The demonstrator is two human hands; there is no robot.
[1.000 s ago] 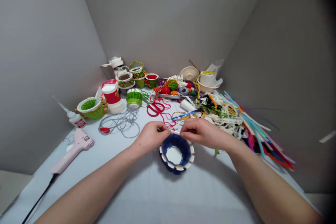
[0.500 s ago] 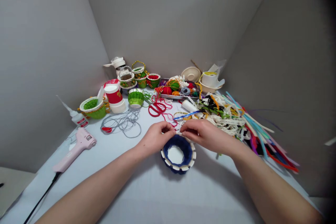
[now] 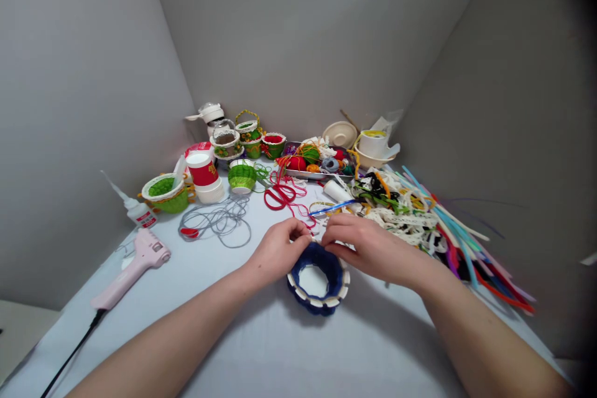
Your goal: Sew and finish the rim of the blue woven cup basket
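A small round bowl [image 3: 332, 273], woven with dark blue yarn between white rim tabs, stands on the pale table in front of me. Its white bottom shows through the top. My left hand [image 3: 282, 245] is closed at the far left part of the rim, thumb and fingers pinched together. Just to the right, my right hand [image 3: 357, 239] pinches at the far rim too, its fingers bent down over the edge. The fingertips of both hands nearly meet there. Whatever lies between them is too small to make out.
At left lie a pink glue gun [image 3: 133, 267], a glue bottle [image 3: 141, 211] and loose grey cord [image 3: 219, 221]. Red scissors [image 3: 278, 197] lie beyond the bowl. Behind stand small woven baskets [image 3: 241, 177] and a tray of yarn [image 3: 291, 173]. Lace and strips [image 3: 415, 221] heap at right.
Both hands stay at the far rim with small finger movements. The right fingers curl a little further down over the edge. The view has shifted slightly.
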